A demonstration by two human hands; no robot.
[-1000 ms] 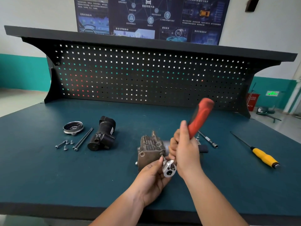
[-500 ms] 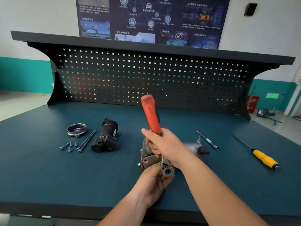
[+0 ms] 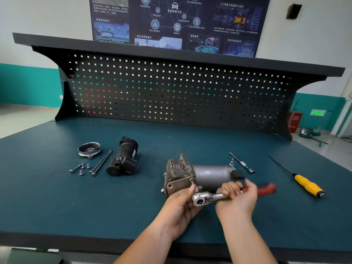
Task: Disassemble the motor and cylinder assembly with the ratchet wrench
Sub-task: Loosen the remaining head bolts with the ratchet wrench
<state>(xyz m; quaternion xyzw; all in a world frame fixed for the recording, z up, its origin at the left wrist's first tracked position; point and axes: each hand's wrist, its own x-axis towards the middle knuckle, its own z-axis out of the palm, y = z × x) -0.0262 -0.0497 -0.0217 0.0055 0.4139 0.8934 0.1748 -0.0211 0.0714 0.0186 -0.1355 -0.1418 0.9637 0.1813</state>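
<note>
A dark green workbench (image 3: 47, 197) carries the motor and cylinder assembly (image 3: 198, 175) lying near its middle. The right hand (image 3: 238, 201) grasps the red-handled ratchet wrench (image 3: 211, 197), handle pointing right, head at the assembly's near left corner. The left hand (image 3: 179, 204) cups that corner, thumb by the wrench head. Far left lie a black housing (image 3: 123, 159), a round cap (image 3: 89, 149) and loose bolts (image 3: 82, 168); right, a yellow screwdriver (image 3: 306, 184).

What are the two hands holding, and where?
The right hand grips the ratchet wrench by its red handle. The left hand steadies the wrench's metal head against the motor and cylinder assembly.
</note>
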